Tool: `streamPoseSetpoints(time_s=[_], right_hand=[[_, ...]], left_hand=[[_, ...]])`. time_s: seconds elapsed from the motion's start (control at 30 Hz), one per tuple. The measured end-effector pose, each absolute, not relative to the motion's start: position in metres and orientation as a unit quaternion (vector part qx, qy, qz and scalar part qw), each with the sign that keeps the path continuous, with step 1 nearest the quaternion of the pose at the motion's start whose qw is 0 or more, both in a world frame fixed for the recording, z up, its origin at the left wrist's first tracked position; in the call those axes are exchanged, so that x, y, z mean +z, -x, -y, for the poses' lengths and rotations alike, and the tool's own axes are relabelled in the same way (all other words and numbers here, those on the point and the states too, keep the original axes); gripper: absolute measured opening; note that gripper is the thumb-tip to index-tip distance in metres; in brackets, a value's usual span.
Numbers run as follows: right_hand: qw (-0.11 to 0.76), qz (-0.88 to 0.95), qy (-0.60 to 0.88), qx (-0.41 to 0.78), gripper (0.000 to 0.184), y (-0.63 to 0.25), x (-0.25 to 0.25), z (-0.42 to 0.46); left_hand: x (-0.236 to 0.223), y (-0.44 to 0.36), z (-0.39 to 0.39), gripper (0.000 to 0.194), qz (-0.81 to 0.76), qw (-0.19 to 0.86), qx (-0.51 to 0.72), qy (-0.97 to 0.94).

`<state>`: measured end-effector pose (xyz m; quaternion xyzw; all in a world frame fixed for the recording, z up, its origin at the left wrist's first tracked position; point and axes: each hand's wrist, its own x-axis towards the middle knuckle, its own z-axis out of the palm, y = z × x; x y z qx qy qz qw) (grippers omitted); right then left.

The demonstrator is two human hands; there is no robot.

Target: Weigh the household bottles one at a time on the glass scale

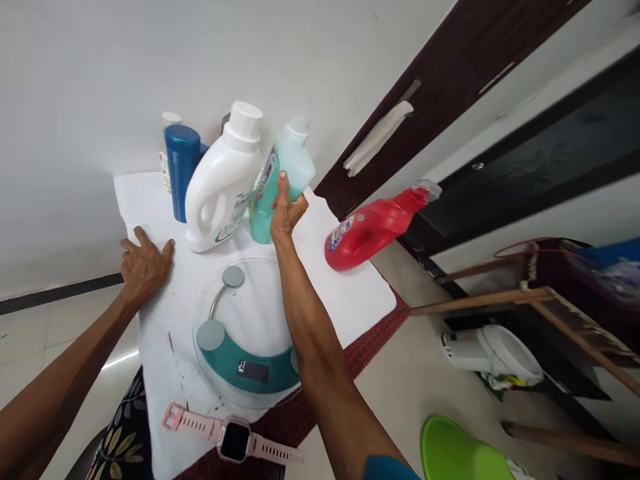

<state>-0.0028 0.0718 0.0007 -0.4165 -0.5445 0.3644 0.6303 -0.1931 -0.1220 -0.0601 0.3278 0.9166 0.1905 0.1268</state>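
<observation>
My right hand (286,212) is wrapped around a teal bottle (280,180) with a pale cap, tilted at the back of a white-covered table (350,293). My left hand (144,265) lies flat on the white cover, fingers spread, holding nothing. A white handled jug (223,183) stands just left of the teal bottle. A blue canister (181,167) stands behind it. A red bottle (373,227) stands at the table's right edge. A round glass scale (247,337) with a teal base lies on the table below my right hand.
A pink wristwatch (233,440) lies at the table's near edge. A dark door frame (415,113) rises to the right. Wooden furniture (540,300), a white appliance (493,353) and a green object (460,453) occupy the floor at right.
</observation>
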Motion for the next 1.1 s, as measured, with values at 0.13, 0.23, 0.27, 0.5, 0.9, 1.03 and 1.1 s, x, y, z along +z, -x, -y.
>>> streamPoseSetpoints(time_s=[0.13, 0.23, 0.27, 0.5, 0.9, 1.03, 1.1], right_hand=[[0.563, 0.63, 0.448, 0.292, 0.058, -0.039, 0.004, -0.056], [0.577, 0.645, 0.487, 0.119, 0.064, -0.098, 0.009, -0.042], [0.594, 0.626, 0.505, 0.035, 0.063, -0.121, 0.011, -0.039], [0.638, 0.369, 0.675, 0.029, 0.053, -0.213, 0.012, -0.047], [0.659, 0.362, 0.606, 0.26, 0.059, -0.213, -0.007, -0.054], [0.684, 0.355, 0.593, 0.234, 0.059, -0.222, -0.011, -0.003], [0.695, 0.361, 0.581, 0.221, 0.056, -0.226, -0.011, 0.029]], left_hand=[[-0.057, 0.193, 0.121, 0.086, -0.92, 0.129, 0.182, -0.323], [-0.057, 0.192, 0.12, 0.087, -0.92, 0.133, 0.181, -0.322], [-0.058, 0.193, 0.12, 0.088, -0.92, 0.13, 0.182, -0.322], [-0.068, 0.196, 0.119, 0.09, -0.921, 0.108, 0.19, -0.324], [-0.059, 0.192, 0.12, 0.088, -0.919, 0.126, 0.198, -0.317], [-0.062, 0.193, 0.123, 0.089, -0.914, 0.129, 0.207, -0.323], [-0.062, 0.192, 0.125, 0.089, -0.912, 0.13, 0.212, -0.327]])
